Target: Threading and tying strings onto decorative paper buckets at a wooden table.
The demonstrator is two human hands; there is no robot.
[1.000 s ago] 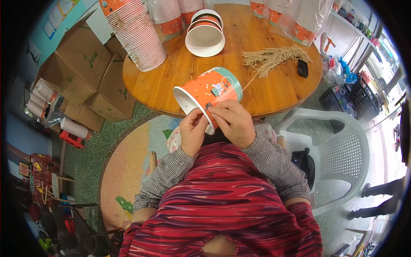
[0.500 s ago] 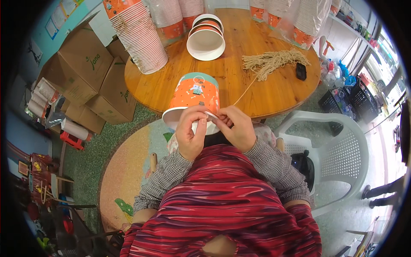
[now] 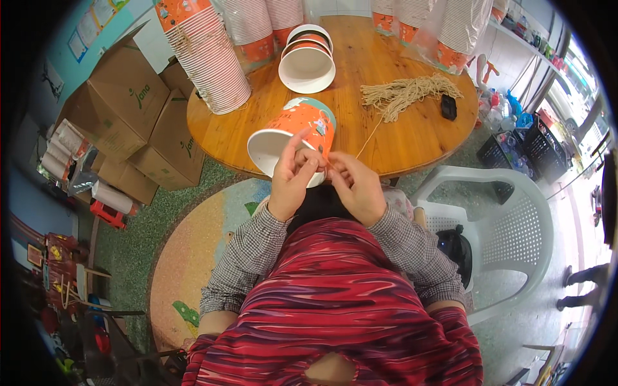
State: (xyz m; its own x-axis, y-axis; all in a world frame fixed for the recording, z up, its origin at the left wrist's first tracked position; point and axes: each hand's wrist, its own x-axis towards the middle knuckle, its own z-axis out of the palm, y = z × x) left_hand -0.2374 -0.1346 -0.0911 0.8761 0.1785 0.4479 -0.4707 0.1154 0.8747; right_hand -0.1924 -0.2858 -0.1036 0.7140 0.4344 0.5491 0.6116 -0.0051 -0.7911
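Note:
An orange paper bucket (image 3: 293, 121) with a teal band and white inside lies tilted at the table's near edge, its open mouth toward the lower left. My left hand (image 3: 293, 180) is at its rim, index finger raised and the other fingers curled toward the thumb; what they grip is hidden. Close beside it, my right hand (image 3: 355, 186) is closed in a pinch against the bucket's right side. A thin beige string (image 3: 368, 141) runs to this hand from a loose bundle of string (image 3: 409, 96) on the table.
Nested paper buckets (image 3: 308, 69) lie on the round wooden table (image 3: 257, 145), beside a tall bucket stack (image 3: 215, 71). A small black object (image 3: 449, 107) sits by the string. Bagged stacks (image 3: 456, 38) stand behind. Cardboard boxes (image 3: 122, 96) are left, a white plastic chair (image 3: 515, 225) right.
The bucket has turned, its mouth now facing me more. My left index finger has lifted away from the pinch. My right hand stays close by, slightly shifted.

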